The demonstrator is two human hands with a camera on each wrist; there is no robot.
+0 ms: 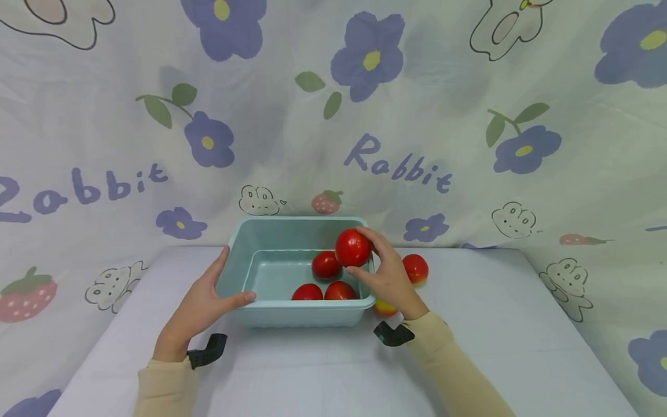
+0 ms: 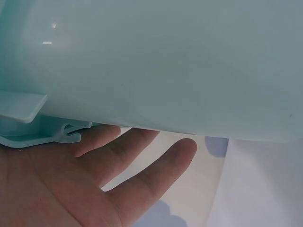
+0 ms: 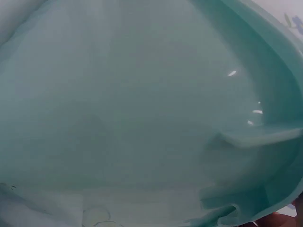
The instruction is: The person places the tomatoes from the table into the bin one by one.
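A pale teal plastic basin (image 1: 299, 315) stands on the table. My left hand (image 1: 200, 304) grips its left side, thumb over the near left rim corner and fingers along the outside wall. In the left wrist view the fingers (image 2: 142, 189) lie fairly straight below the basin's wall (image 2: 165, 71). Above the basin's right side, my right hand (image 1: 385, 272) holds a shiny red round fruit (image 1: 352, 248) between thumb and fingers. Several similar red fruits (image 1: 327, 265) lie inside. The right wrist view is mostly filled by the basin's outer wall (image 3: 118, 118).
Right of the basin, a red fruit with a yellowish underside (image 1: 415, 269) lies on the white table (image 1: 500, 330). A yellow-and-red fruit (image 1: 385, 308) is partly hidden by my right wrist. Behind hangs a cloth (image 1: 292, 139) printed with flowers and rabbits.
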